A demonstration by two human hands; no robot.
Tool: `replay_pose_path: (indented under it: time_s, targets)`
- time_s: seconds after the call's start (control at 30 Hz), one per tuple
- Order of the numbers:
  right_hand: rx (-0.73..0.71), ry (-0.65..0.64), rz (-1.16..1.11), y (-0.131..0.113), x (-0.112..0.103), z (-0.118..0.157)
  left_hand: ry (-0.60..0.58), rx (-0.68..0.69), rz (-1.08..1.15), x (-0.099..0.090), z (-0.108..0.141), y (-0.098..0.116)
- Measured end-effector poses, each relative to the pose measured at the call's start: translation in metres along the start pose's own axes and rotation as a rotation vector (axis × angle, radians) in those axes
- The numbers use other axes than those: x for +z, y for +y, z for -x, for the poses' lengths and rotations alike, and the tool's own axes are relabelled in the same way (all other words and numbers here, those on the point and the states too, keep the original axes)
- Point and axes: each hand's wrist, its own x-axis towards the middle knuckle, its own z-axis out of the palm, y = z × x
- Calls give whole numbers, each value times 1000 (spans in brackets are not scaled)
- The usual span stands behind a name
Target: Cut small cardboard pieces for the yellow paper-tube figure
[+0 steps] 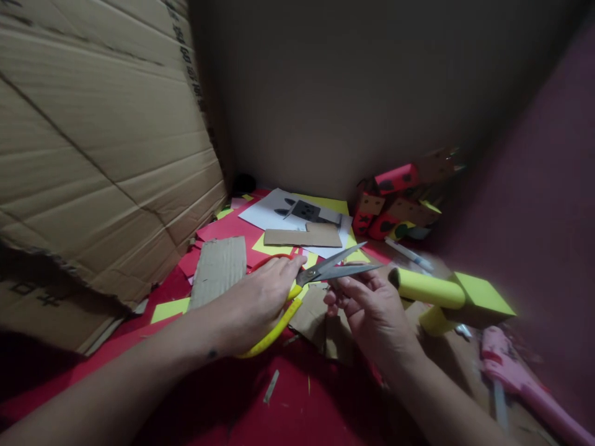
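My left hand [267, 294] is closed around a pair of scissors [320, 271] with yellow and red handles. Their blades are spread apart and point right, passing close over the fingers of my right hand [372, 303]. That hand's thumb and fingers are pinched together below the blade tips; what they hold is too small and dark to make out. Just under the fingers is a brown cardboard piece [310, 314], partly covered by the right hand; whether the fingers touch it I cannot tell. A ribbed cardboard strip [219, 269] lies left of the scissors.
A large cardboard sheet [102, 142] stands at left. Behind my hands lie white paper [263, 214] and an L-shaped cardboard piece [302, 237]. At right are decorated red tubes [395, 179], a yellow paper roll [430, 288], a marker [409, 254] and a pink glue gun [506, 359].
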Motion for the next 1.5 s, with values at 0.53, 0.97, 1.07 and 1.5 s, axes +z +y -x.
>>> replay_pose_path:
  time_s: [0.53, 0.97, 1.07, 1.5]
  targets:
    - [-121, -7, -74, -3, 2, -4, -104, -109, -23, -4, 0, 8]
    - [-99, 5, -35, -5, 0, -5, -48, -45, 74, 2, 2, -1]
    - [-92, 3, -22, -4, -1, -5, -53, -47, 93, 1, 3, -2]
    - [-69, -17, -34, -1, -3, -7, -76, -80, 37, 0, 3, 0]
